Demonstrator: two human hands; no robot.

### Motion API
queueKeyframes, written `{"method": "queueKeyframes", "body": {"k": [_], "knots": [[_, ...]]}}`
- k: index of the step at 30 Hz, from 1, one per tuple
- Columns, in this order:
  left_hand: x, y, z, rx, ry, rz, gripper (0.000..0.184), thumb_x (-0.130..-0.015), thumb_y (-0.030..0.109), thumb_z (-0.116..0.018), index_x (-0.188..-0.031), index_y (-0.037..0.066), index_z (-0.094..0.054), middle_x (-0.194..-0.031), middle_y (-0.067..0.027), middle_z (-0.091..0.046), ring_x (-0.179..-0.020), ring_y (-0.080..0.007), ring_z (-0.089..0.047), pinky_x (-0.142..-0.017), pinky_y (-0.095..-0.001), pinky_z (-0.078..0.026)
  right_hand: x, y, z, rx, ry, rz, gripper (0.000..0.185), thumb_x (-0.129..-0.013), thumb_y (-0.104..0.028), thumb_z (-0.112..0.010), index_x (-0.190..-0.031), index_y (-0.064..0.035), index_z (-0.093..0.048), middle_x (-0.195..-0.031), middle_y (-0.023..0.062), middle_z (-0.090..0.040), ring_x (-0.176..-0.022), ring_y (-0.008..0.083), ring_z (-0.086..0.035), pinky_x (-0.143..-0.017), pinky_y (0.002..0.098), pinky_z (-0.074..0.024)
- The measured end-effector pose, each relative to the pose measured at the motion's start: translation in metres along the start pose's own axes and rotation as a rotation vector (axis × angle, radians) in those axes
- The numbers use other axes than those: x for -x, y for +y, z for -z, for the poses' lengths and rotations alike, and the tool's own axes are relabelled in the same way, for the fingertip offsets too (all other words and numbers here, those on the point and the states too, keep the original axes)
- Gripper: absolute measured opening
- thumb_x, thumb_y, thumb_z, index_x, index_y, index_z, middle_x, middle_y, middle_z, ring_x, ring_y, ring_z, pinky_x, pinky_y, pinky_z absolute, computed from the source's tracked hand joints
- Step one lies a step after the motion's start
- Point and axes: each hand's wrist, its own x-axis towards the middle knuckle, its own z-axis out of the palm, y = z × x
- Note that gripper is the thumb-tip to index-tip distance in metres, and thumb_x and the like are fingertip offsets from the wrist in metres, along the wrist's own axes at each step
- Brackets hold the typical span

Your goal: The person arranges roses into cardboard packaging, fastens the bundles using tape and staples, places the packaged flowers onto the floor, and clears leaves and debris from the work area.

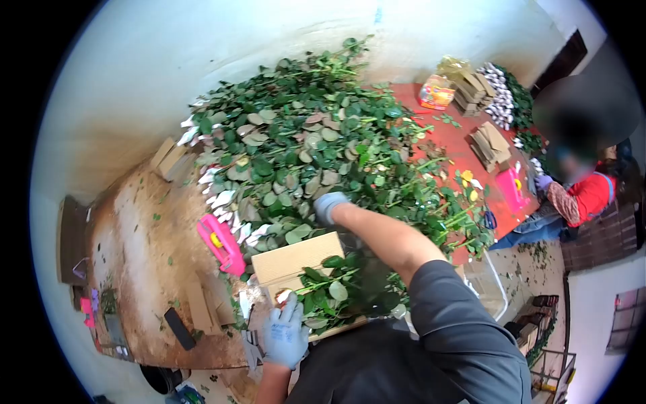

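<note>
Across the worktop (pixel 128 256): large heap of leafy stems (pixel 316 148), spreading from the brown section onto the red surface (pixel 464 161); white-wrapped ends (pixel 225 202) along the heap's left edge.

Right hand (pixel 330 207): pale blue glove, arm stretched over to the near side of the heap, touching the leaves. Fingers largely hidden; cannot tell whether open or gripping.

Left hand (pixel 285 334): pale blue glove, near edge of the worktop, fingers extended at the flower end of the small bunch (pixel 330 286). Whether it grips or only touches, cannot tell.

Small bunch: lies on the cardboard wrap (pixel 298 259), leaves pointing right, a reddish-white bloom (pixel 283 295) by the left fingertips. Raised corrugated panel stands behind it.

Pink tool (pixel 221 244): yellow part at its middle; left of the cardboard wrap, beside the wrapped ends.

Brown section: black flat object (pixel 179 328) near the front edge, loose cardboard (pixel 204 304) just right of it; folded cardboard (pixel 169 159) farther back.

Red surface: orange-and-yellow packet (pixel 436 93) beside a cardboard stack (pixel 473 93); more cardboard pieces (pixel 491 145) nearer; second pink tool (pixel 512 189) close to the far-right edge.

Co-worker (pixel 592 198): at right, red top, purple glove (pixel 544 182), near white-wrapped bundles (pixel 498 97).
</note>
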Motion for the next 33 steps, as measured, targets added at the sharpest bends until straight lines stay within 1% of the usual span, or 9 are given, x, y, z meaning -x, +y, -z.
{"method": "queueKeyframes", "body": {"k": [2,6,8,11,15,17,21,29,33], "knots": [[0.001,0.000,-0.002,0.014,0.023,0.022,0.055,-0.072,0.019,-0.076,-0.124,0.001,-0.068,-0.146,-0.0108,-0.056,-0.101,-0.0295,-0.056,-0.093,-0.0414,-0.050,-0.005,-0.003,-0.008,0.150,-0.007,0.015,0.029,-0.093,-0.022,-0.060,-0.114,-0.0146,-0.078,-0.120,0.0097,-0.075,-0.111,0.0278,-0.072,-0.084,0.0457,-0.0573],[-0.001,0.002,0.005,-0.044,0.020,0.000,0.055,-0.070,0.018,-0.078,-0.123,0.002,-0.069,-0.145,-0.0099,-0.057,-0.100,-0.0291,-0.057,-0.092,-0.0407,-0.050,0.013,-0.002,0.014,0.213,0.102,0.038,0.027,-0.095,-0.023,-0.058,-0.111,-0.0156,-0.078,-0.118,0.0090,-0.074,-0.109,0.0284,-0.070,-0.086,0.0455,-0.0503],[-0.001,0.002,0.006,-0.047,0.014,0.005,0.055,-0.070,0.019,-0.078,-0.123,0.002,-0.069,-0.146,-0.0094,-0.056,-0.100,-0.0291,-0.057,-0.092,-0.0405,-0.050,0.030,-0.004,0.041,0.478,0.521,-0.015,0.024,-0.095,-0.022,-0.056,-0.105,-0.0163,-0.077,-0.110,0.0072,-0.069,-0.105,0.0276,-0.064,-0.086,0.0439,-0.0448],[0.001,0.001,0.004,-0.049,0.023,0.000,0.055,-0.071,0.019,-0.078,-0.122,0.003,-0.069,-0.147,-0.0086,-0.055,-0.102,-0.0290,-0.057,-0.091,-0.0408,-0.050,0.066,0.003,0.100,0.464,0.797,-0.002,0.023,-0.093,-0.022,-0.057,-0.109,-0.0134,-0.070,-0.110,0.0078,-0.063,-0.106,0.0257,-0.057,-0.087,0.0428,-0.0409],[0.004,0.000,0.000,-0.062,0.051,-0.007,0.053,-0.073,0.020,-0.077,-0.122,0.004,-0.069,-0.147,-0.0089,-0.055,-0.105,-0.0291,-0.057,-0.091,-0.0426,-0.050,0.109,0.014,0.159,0.367,1.193,0.037,0.021,-0.087,-0.023,-0.061,-0.106,-0.0134,-0.065,-0.105,0.0076,-0.060,-0.103,0.0250,-0.057,-0.086,0.0429,-0.0420],[0.004,0.002,0.004,-0.059,0.035,0.010,0.054,-0.073,0.020,-0.077,-0.124,0.004,-0.069,-0.147,-0.0090,-0.055,-0.106,-0.0292,-0.057,-0.091,-0.0431,-0.050,0.143,0.008,0.184,0.147,1.404,0.162,0.026,-0.080,-0.016,-0.068,-0.105,-0.0137,-0.062,-0.103,0.0091,-0.059,-0.099,0.0294,-0.058,-0.083,0.0439,-0.0444],[0.007,-0.004,-0.010,-0.015,0.056,0.019,0.056,-0.074,0.020,-0.076,-0.126,0.004,-0.067,-0.148,-0.0086,-0.054,-0.108,-0.0292,-0.057,-0.090,-0.0437,-0.050,0.181,0.002,0.200,0.072,1.363,0.191,0.025,-0.079,-0.013,-0.068,-0.103,-0.0140,-0.061,-0.102,0.0101,-0.059,-0.098,0.0314,-0.059,-0.081,0.0455,-0.0472],[0.012,-0.005,-0.013,0.019,0.100,0.079,0.050,-0.076,0.021,-0.075,-0.123,0.006,-0.067,-0.147,-0.0064,-0.054,-0.107,-0.0282,-0.058,-0.091,-0.0416,-0.052,0.247,-0.044,0.101,0.212,0.829,0.250,0.021,-0.081,-0.014,-0.067,-0.100,-0.0145,-0.062,-0.096,0.0096,-0.057,-0.095,0.0300,-0.061,-0.076,0.0441,-0.0494],[0.012,-0.006,-0.017,-0.001,0.126,0.069,0.045,-0.080,0.022,-0.073,-0.121,0.007,-0.069,-0.142,-0.0069,-0.058,-0.107,-0.0277,-0.058,-0.086,-0.0425,-0.053,0.262,-0.042,0.049,0.244,0.506,0.184,0.025,-0.081,-0.018,-0.071,-0.105,-0.0145,-0.064,-0.103,0.0098,-0.060,-0.097,0.0300,-0.062,-0.077,0.0445,-0.0512]]}}
